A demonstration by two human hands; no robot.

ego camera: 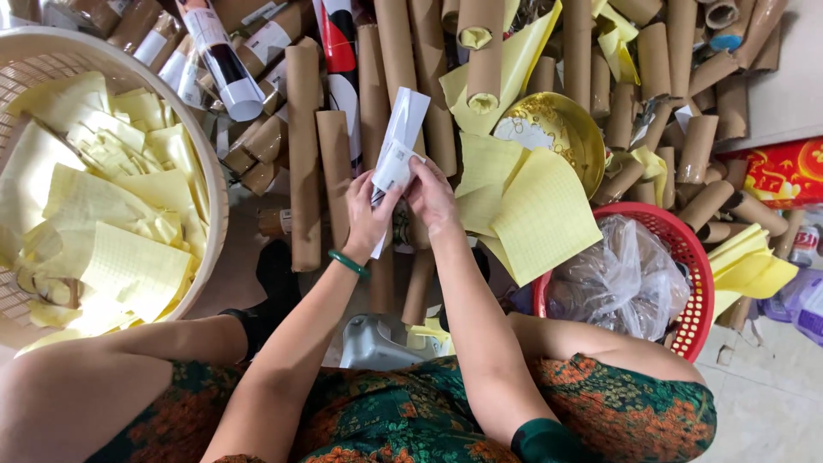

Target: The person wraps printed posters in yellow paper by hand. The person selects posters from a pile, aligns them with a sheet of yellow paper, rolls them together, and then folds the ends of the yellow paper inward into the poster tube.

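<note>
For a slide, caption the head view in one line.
Both hands, left hand and right hand, hold a white paper label above brown cardboard tubes, between two baskets.

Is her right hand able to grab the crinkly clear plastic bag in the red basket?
Probably yes. The right hand is near the red basket, and nothing covers the clear plastic bag, but it is pinching a white paper strip now.

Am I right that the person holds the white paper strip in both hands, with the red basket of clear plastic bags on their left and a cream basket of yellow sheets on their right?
Not quite: the baskets are swapped. In the head view, both the left hand and the right hand hold the white paper strip, but the red basket of clear plastic bags sits on their right, the cream basket of yellow sheets on their left.
</note>
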